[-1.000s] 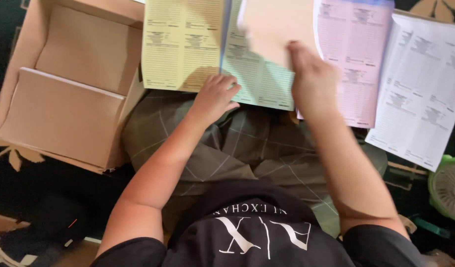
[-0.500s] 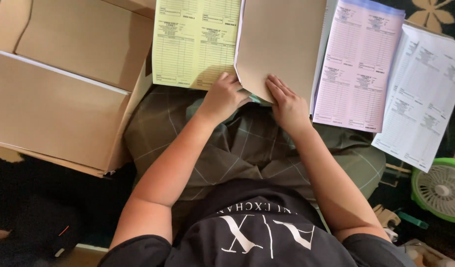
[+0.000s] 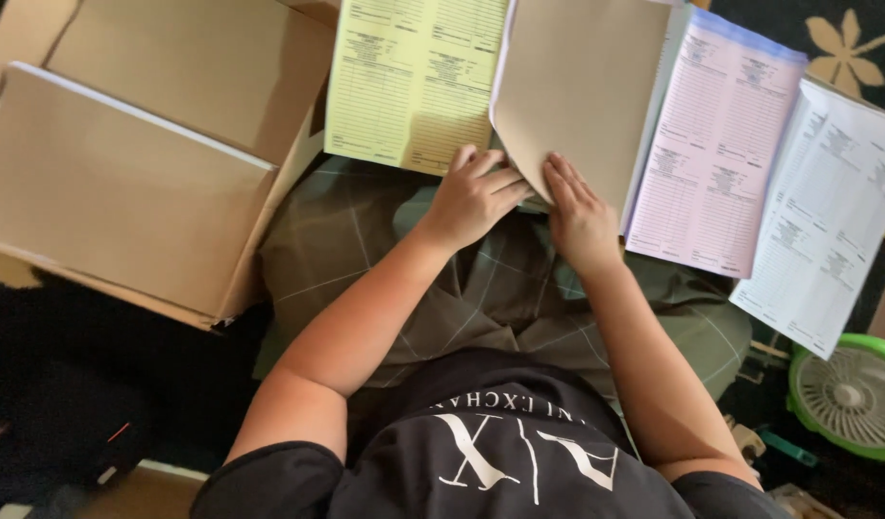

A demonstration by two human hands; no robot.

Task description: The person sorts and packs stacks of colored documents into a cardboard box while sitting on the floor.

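Sitting cross-legged, we have the paperwork fanned out just past our knees, where both hands can get at it. Our left hand (image 3: 473, 197) rests with loosely curled fingers on the near left corner of the brown sheet (image 3: 582, 91); the fingertips press its edge rather than pinch it, so we judge it is steadying the sheet, not gripping it. Our right hand (image 3: 579, 213) lies flat and open, palm down, on the sheet's near edge just beside the left, holding nothing and seemingly smoothing the sheet onto the stack beneath. So the brown sheet lies directly under and ahead of both hands, stretching away from us.

A yellow form (image 3: 414, 82) lies to its left, partly tucked under it, and a pink form (image 3: 716, 144) and a white form (image 3: 827, 216) overlap to its right, side by side by colour. An open cardboard box (image 3: 125, 163) sits at our far left and a green fan (image 3: 851, 389) by our right knee.
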